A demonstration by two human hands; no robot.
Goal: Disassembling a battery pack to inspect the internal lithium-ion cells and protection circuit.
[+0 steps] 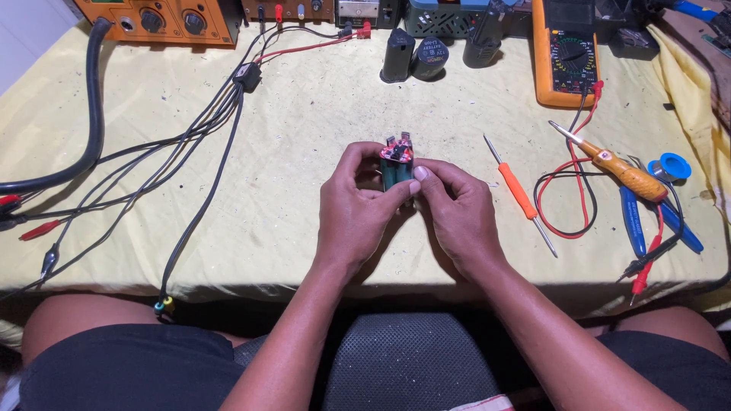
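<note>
A small battery pack (397, 169) of dark green cylindrical cells stands upright, held clear of the yellow surface (304, 198) over its middle, nearer the front edge. A red circuit board caps its top, with two small metal tabs sticking up from it. Its lower part is hidden.

A table (304, 228) under a pale yellow cloth carries the work. Along its far edge stand an orange power supply (164, 19), two black cylinders (413, 55) and an orange multimeter (565, 57) with red and black leads (567, 198). Black cables (205, 137) run across the left side; on the right lie an orange screwdriver (519, 192), a soldering iron (618, 171) and blue pliers (647, 221).
</note>
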